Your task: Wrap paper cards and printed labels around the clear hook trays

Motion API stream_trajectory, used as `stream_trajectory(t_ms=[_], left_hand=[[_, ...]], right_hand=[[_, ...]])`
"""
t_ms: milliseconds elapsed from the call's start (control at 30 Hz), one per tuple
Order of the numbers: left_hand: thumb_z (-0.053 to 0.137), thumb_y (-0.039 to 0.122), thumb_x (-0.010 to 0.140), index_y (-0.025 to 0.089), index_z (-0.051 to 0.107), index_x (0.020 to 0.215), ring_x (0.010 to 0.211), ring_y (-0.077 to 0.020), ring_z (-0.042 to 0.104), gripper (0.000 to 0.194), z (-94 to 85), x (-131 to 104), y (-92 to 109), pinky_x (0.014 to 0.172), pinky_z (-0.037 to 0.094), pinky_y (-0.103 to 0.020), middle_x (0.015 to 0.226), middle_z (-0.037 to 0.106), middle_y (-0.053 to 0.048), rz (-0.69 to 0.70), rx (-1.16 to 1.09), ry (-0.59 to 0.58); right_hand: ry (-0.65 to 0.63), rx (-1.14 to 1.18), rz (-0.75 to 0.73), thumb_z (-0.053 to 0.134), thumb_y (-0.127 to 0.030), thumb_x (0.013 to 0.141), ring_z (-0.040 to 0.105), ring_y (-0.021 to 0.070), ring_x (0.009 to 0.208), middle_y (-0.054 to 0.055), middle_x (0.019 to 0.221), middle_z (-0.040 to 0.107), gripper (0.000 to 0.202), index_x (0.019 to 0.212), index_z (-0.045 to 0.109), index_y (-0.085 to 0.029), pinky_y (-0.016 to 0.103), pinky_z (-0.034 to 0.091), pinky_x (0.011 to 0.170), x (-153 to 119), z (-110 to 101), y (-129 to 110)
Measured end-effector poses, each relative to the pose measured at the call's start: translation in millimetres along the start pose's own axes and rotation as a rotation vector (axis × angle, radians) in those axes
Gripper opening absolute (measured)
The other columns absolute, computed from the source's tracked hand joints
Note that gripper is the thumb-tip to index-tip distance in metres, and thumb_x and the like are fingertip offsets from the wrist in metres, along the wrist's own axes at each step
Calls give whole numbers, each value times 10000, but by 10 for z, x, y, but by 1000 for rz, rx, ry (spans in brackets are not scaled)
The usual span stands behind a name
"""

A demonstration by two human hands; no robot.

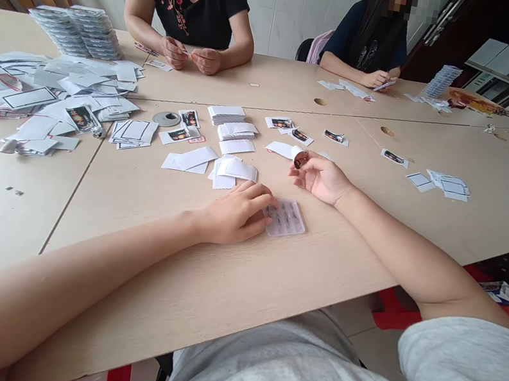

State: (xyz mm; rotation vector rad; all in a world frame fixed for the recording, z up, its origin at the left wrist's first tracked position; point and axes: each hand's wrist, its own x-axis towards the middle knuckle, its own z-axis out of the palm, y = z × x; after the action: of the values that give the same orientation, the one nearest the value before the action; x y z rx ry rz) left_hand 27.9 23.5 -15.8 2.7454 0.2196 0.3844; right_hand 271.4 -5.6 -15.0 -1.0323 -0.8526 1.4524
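My left hand [238,214] rests on the table [157,304], its fingertips on the left edge of a small clear plastic tray [289,218] with slots and small dark pieces in it. Just beyond the tray, my right hand [322,179] is raised a little, thumb and fingers pinched on a curled sticker [299,158], dark on one face and white on the other. White cards [226,171] lie past my left hand, and stacked white cards [228,116] stand farther back.
A large heap of white cards [41,90] and stacked clear trays [79,31] fill the far left. A grey tape roll [166,118] lies mid-table. Two people sit across, their hands holding small items. Several dark-printed cards [336,138] lie beyond my right hand.
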Motion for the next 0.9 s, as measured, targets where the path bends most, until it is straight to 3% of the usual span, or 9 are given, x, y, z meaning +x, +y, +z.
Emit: stream_trajectory(t_ms=[133, 233, 567, 900], left_hand=[[415, 284, 888, 161, 528, 1178, 1059, -254, 475, 334, -1, 4, 0, 936, 412, -408, 1168, 534, -132, 0, -1, -3], [415, 278, 887, 158, 524, 1180, 1050, -251, 478, 335, -2, 6, 1, 934, 416, -409, 1167, 533, -130, 0, 3, -6], [418, 277, 888, 174, 522, 1175, 1039, -242, 487, 323, -1, 8, 5, 933, 428, -405, 1163, 537, -119, -3, 14, 1], [405, 300, 893, 145, 477, 1191, 1021, -248, 483, 344, -10, -4, 21, 898, 439, -402, 1117, 549, -123, -34, 31, -1]], right_hand=[[47, 69, -11, 509, -186, 667, 616, 141, 705, 24, 701, 639, 146, 773, 608, -173, 242, 469, 575, -1, 27, -13], [96, 37, -12, 579, -228, 693, 603, 127, 659, 9, 671, 623, 71, 731, 600, -171, 233, 456, 556, -3, 63, -16], [73, -41, -38, 780, -250, 632, 590, 86, 654, -53, 632, 582, 257, 777, 577, -190, 210, 456, 585, -1, 48, 16], [100, -69, -38, 797, -209, 603, 577, 71, 659, -56, 733, 594, 370, 878, 550, -217, 198, 461, 585, -13, 74, 19]])
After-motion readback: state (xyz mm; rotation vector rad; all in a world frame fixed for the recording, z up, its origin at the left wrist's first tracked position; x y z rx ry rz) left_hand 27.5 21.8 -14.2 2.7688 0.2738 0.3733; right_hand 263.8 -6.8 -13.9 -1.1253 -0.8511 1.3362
